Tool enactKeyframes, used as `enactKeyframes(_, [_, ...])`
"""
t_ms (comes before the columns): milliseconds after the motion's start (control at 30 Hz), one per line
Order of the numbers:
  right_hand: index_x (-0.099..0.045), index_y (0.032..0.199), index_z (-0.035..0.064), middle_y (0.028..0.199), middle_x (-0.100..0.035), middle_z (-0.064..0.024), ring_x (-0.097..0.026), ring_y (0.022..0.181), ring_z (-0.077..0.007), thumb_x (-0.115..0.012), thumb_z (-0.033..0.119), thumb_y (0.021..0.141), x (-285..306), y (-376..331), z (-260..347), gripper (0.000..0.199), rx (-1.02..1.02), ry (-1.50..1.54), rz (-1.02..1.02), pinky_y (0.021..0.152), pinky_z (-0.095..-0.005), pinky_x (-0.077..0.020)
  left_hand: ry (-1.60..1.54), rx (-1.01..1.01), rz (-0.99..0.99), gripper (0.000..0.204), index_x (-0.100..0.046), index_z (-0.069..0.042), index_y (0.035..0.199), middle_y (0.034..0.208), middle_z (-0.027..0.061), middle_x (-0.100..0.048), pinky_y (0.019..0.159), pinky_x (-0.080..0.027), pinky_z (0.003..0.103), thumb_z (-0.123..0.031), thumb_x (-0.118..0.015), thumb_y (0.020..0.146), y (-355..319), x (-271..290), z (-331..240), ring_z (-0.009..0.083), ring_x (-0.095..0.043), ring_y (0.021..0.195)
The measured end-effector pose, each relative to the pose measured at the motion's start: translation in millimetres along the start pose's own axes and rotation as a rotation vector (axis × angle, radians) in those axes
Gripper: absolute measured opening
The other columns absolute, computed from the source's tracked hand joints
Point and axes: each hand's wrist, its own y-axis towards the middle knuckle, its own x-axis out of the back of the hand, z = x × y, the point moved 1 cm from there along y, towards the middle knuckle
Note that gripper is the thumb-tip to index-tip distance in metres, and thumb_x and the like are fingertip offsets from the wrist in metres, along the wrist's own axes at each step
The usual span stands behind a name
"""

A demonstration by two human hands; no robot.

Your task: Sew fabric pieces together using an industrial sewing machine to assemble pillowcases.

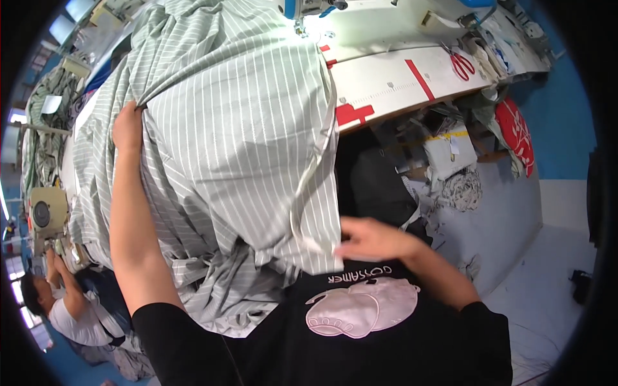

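A large grey-green fabric with white stripes (238, 122) spreads over the sewing table and hangs down toward my lap. My left hand (129, 125) is closed on a gathered fold at the fabric's left side, with the arm stretched forward. At the lower right corner of the cloth, my right hand (373, 238) has its fingertips at the edge, slightly blurred, and appears to pinch it. A pale folded strip runs along that right edge. Up at the far end, the cloth reaches the lit presser foot of a sewing machine (300, 27).
Red-handled scissors (461, 65) lie on the white tabletop (386, 80), which carries red tape marks. Beneath its edge are cloth scraps and a pale bundle (450, 154). A red patterned cloth (515, 136) hangs at right. Another person (77, 309) works at far left beside a beige machine (48, 211).
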Motion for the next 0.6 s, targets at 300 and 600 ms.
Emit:
enactKeyframes(300, [-0.056, 0.128, -0.0018, 0.109, -0.068, -0.0055, -0.062, 0.099, -0.0114, -0.061, 0.009, 0.096, 76.5, 53.3, -39.2, 0.034, 0.086, 0.343, -0.602, 0.09, -0.0283, -0.0486, -0.533, 0.031, -0.171, 0.023, -0.069, -0.005, 0.112, 0.105, 0.0128, -0.069, 0.084, -0.051, 0.034, -0.02, -0.066, 0.094, -60.2, 120.2, -106.8, 0.0233, -0.066, 0.095])
enactKeyframes(600, [-0.058, 0.121, -0.0036, 0.11, -0.069, -0.0075, -0.065, 0.099, -0.0118, -0.068, 0.003, 0.091, 16.9, 7.9, 2.6, 0.033, 0.12, 0.616, -0.362, 0.088, -0.0268, -0.0509, -0.983, -0.03, 0.427, 0.026, -0.067, 0.0, 0.111, 0.101, 0.0079, -0.068, 0.08, -0.049, 0.028, -0.006, -0.071, 0.087, -255.1, 156.0, -285.9, 0.0142, -0.063, 0.089])
